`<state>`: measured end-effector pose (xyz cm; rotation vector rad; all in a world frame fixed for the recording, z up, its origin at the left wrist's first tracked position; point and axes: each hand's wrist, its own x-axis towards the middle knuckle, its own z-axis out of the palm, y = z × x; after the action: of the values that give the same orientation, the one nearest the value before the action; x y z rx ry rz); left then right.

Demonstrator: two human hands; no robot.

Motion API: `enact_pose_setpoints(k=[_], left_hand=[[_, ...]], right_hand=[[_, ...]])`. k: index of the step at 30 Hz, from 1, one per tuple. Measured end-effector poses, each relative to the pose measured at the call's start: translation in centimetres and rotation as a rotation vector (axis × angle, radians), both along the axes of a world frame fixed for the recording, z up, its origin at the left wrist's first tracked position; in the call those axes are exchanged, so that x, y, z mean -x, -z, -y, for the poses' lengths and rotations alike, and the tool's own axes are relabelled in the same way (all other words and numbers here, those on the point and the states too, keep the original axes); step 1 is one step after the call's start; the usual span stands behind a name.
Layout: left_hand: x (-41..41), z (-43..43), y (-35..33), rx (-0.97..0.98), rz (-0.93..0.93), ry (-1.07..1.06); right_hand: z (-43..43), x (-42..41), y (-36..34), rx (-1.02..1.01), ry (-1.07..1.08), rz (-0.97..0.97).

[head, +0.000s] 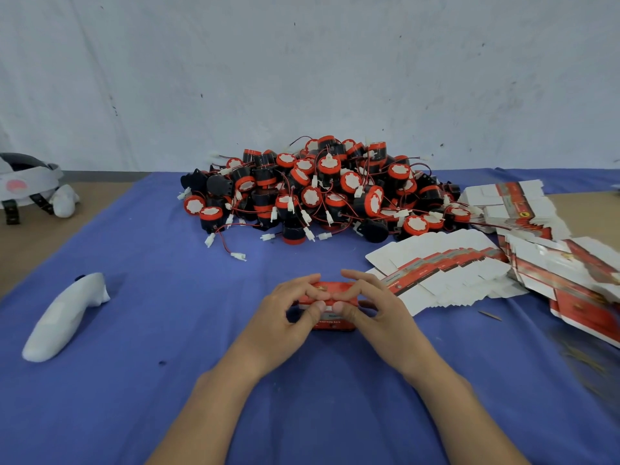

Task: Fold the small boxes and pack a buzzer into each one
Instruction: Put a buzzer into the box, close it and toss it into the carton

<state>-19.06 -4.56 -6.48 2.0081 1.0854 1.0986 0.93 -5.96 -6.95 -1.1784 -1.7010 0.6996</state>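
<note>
A small red box [330,324] sits on the blue cloth in front of me, held from both sides. My left hand [291,313] grips its left end, fingers curled over the top and thumb on the near face. My right hand [370,308] grips the right end the same way. The two thumbs meet at the middle of the box. Behind it lies a big heap of black and red buzzers [322,193] with red wires and white plugs. Flat unfolded boxes [446,273] are fanned out to the right. What is inside the box is hidden.
A white controller [63,318] lies on the cloth [167,414] at left. A white headset [30,184] rests on the bare tabletop at far left. More stacks of flat boxes [570,280] crowd the right edge. A grey wall stands behind.
</note>
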Motion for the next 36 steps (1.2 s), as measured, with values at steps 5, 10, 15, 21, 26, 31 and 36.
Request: enact_pose_setpoints(k=[5, 10, 15, 21, 26, 31, 36], left_hand=[[1.3, 0.1, 0.0, -0.016, -0.163, 0.002], [1.3, 0.1, -0.2, -0.006, -0.191, 0.005], [1.4, 0.2, -0.4, -0.002, -0.261, 0.026], [1.3, 0.4, -0.5, -0.023, -0.250, -0.005], [1.1, 0.5, -0.3, -0.032, -0.178, -0.014], [-0.1, 1.6, -1.1, -0.005, 0.049, -0.015], [-4.0, 3.7, -2.9, 0.040, 0.429, -0.189]], right_hand=[[0.1, -0.2, 0.1, 0.010, -0.004, 0.031], [0.2, -0.3, 0.2, 0.009, -0.003, 0.094], [0.2, -0.2, 0.2, 0.015, 0.015, 0.096], [0.7, -0.1, -0.1, 0.014, 0.062, 0.181], [0.9, 0.2, -0.3, 0.032, 0.080, 0.095], [1.5, 0.2, -1.4, 0.078, 0.073, -0.189], [3.7, 2.9, -2.8, 0.038, 0.100, -0.439]])
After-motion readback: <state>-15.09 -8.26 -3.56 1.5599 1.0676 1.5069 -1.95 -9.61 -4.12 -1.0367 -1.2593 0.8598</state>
